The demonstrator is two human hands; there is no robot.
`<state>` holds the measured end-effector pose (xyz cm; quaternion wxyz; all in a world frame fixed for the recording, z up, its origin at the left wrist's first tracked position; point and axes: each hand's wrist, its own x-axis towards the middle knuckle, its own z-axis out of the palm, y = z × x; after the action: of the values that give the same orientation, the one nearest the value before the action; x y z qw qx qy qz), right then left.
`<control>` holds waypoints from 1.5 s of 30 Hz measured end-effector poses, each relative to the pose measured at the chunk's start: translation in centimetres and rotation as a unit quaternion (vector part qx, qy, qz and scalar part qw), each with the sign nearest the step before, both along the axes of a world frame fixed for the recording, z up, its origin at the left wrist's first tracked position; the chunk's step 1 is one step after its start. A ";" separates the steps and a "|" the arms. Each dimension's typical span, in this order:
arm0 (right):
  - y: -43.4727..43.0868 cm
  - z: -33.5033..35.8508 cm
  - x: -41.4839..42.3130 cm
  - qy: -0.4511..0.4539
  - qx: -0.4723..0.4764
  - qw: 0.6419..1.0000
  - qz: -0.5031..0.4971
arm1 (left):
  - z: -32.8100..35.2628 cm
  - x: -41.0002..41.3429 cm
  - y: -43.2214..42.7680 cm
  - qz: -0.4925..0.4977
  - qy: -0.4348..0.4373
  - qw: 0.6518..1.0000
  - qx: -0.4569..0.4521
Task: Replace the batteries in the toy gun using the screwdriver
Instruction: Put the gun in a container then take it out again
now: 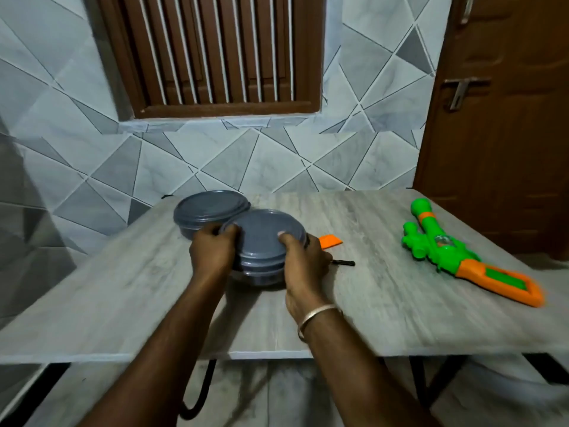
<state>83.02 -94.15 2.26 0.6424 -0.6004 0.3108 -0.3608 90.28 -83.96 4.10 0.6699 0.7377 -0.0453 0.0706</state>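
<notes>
Status: early to middle stage, battery exchange not complete.

The toy gun point(455, 251), green and orange, lies flat near the right edge of the worktop point(385, 303), untouched and well apart from both hands.

The left hand point(212, 251) and right hand point(303, 260) grip the near grey container point(261, 241) from opposite sides, fingers curled over its lid rim. The container sits left of the worktop centre with its lid still on. A second grey container point(209, 211), also lidded, stands just behind it toward the far edge.

An orange plastic piece point(331, 241) lies just right of the held container. It may be the removed battery cover; this cannot be confirmed. A thin black tool point(343, 262), probably the screwdriver, projects from behind the right hand. Whether that hand also touches it cannot be determined.

No batteries are visible. Remaining, by judgement: open the container, fit the batteries, refasten the cover.
</notes>
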 end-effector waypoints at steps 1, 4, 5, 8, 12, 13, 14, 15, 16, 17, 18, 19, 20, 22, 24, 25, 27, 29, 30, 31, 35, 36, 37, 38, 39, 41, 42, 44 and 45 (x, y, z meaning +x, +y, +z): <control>0.5 -0.5 -0.6 0.007 0.005 1.000 -0.003 | -0.3 -0.2 0.6 -0.004 0.011 1.000 0.004; 1.7 -1.3 -2.4 0.005 0.025 1.000 -0.001 | -0.4 -1.0 1.8 -0.016 0.037 0.999 0.031; 2.1 -1.4 -2.9 0.004 0.022 1.000 -0.007 | -0.3 -1.3 1.9 -0.024 0.041 0.998 0.036; 2.6 -1.4 -3.7 -0.028 0.039 0.999 -0.009 | 0.0 -1.9 1.9 -0.051 0.051 0.995 0.069; 2.7 -1.7 -4.0 -0.060 0.052 0.997 0.027 | -0.3 -1.5 1.3 -0.046 0.065 0.990 0.120; 2.7 -1.8 -4.1 -0.061 0.043 0.997 0.028 | -0.6 -1.3 1.1 -0.036 0.055 0.989 0.131; 2.7 -1.8 -4.0 -0.062 0.036 0.997 0.025 | -0.6 -1.3 0.9 -0.028 0.044 0.988 0.147; 2.7 -1.8 -4.0 -0.063 0.031 0.997 0.020 | -0.7 -1.3 0.6 -0.017 0.037 0.985 0.169; 2.7 -1.8 -4.0 -0.063 0.027 0.998 0.013 | -0.7 -1.3 0.3 -0.009 0.028 0.982 0.189; 2.7 -1.8 -3.9 -0.063 0.022 0.998 0.006 | -0.8 -1.2 0.1 -0.002 0.021 0.978 0.207; 2.7 -1.8 -3.9 -0.067 0.018 0.998 -0.001 | -0.8 -1.2 -0.1 0.004 0.012 0.975 0.220; 2.6 -1.7 -3.9 -0.072 0.014 0.997 -0.006 | -0.8 -1.3 -0.2 0.011 0.003 0.972 0.235; 2.6 -1.8 -3.8 -0.074 0.012 0.997 -0.010 | -0.8 -1.3 -0.3 0.016 -0.006 0.969 0.246; 2.5 -1.8 -3.7 -0.071 0.009 0.997 -0.014 | -0.7 -1.3 -0.4 0.029 -0.011 0.965 0.260; 2.5 -1.8 -3.7 -0.072 0.010 0.997 -0.021 | -0.5 -1.4 -0.5 0.036 -0.020 0.962 0.271; 2.5 -1.9 -3.7 -0.074 0.011 0.997 -0.025 | -0.6 -1.4 -0.6 0.037 -0.029 0.960 0.276; 2.5 -1.9 -3.6 -0.075 0.013 0.997 -0.030 | -0.6 -1.3 -0.5 0.041 -0.033 0.959 0.280; 2.4 -1.8 -3.6 -0.075 0.012 0.997 -0.032 | -0.7 -1.1 -0.5 0.039 -0.028 0.959 0.278; 2.4 -1.8 -3.6 -0.073 0.012 0.997 -0.033 | -0.8 -1.0 -0.5 0.037 -0.024 0.959 0.279; 2.4 -1.8 -3.6 -0.071 0.011 0.997 -0.034 | -0.7 -0.9 -0.6 0.036 -0.024 0.959 0.281; 2.2 -1.8 -3.6 -0.067 0.008 0.997 -0.035 | -0.8 -0.8 -0.8 0.023 -0.016 0.963 0.269; 2.1 -1.8 -3.7 -0.066 0.006 0.997 -0.037 | -0.8 -0.8 -1.0 0.022 -0.014 0.964 0.264; 1.9 -1.8 -3.8 -0.064 0.005 0.997 -0.040 | -0.9 -0.7 -1.1 0.022 -0.017 0.965 0.260; 1.8 -1.7 -3.9 -0.065 0.004 0.997 -0.045 | -0.8 -0.7 -1.4 0.021 -0.016 0.966 0.258; 1.6 -1.6 -4.0 -0.064 0.002 0.997 -0.049 | -0.8 -0.7 -1.6 0.022 -0.020 0.967 0.255; 1.0 -1.5 -4.1 -0.061 -0.006 0.996 -0.058 | -0.8 -0.6 -2.3 0.019 -0.017 0.969 0.246; 0.7 -1.5 -4.1 -0.057 -0.010 0.996 -0.065 | -0.9 -0.5 -2.7 0.016 -0.011 0.971 0.240; 0.1 -1.4 -4.1 -0.054 -0.013 0.995 -0.080 | -0.8 -0.5 -3.3 0.012 -0.011 0.972 0.234; -0.2 -1.5 -4.2 -0.051 -0.013 0.995 -0.086 | -0.9 -0.5 -3.6 0.011 -0.014 0.973 0.231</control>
<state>78.84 -94.32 0.81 0.6164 -0.5605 0.3236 -0.4485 89.79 -87.58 3.23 0.4796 0.8720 -0.0617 0.0764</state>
